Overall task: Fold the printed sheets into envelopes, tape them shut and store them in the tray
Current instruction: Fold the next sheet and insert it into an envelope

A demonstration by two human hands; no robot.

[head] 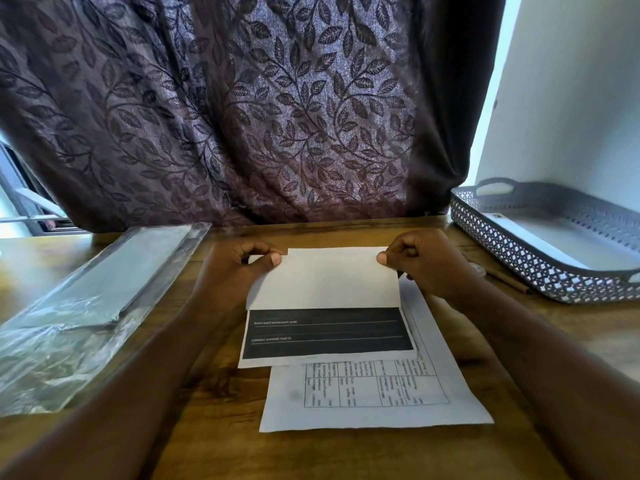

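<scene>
The left hand (pixel 237 268) and right hand (pixel 427 261) are pinching one folded sheet (pixel 325 282) over a second sheet (pixel 374 407). One tray (pixel 512 252) and one plastic packet (pixel 86 306) are flanking them.

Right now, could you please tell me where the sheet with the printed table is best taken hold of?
Probably at its near right corner, coming from the right. The sheet with the printed table lies flat, and that corner is bare, while its far part is covered by the half-folded sheet that the left hand and right hand pinch at its top corners.
</scene>
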